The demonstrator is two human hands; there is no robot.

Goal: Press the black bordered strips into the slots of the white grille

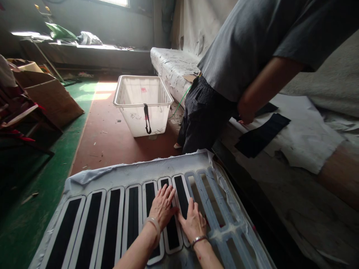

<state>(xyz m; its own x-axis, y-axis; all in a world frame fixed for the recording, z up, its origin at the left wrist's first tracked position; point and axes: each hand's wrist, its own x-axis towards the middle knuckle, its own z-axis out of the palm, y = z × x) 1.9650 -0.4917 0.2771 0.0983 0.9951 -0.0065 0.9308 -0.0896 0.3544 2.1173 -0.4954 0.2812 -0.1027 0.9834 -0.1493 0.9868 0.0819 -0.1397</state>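
While both hands lie flat on the white slotted frame, neither grips anything: the left hand spreads its fingers over one black strip, and the right hand presses, fingers extended, on the neighbouring black strip. Seven slots hold black strips, counted from the left edge; three slots to the right of them show bare. One bracelet circles each wrist. Beyond the frame stands one clear plastic bin on the red floor, with one dark strap hanging over its rim. Beside it a second person leans over the paper-covered worktop, where two dark pieces lie.
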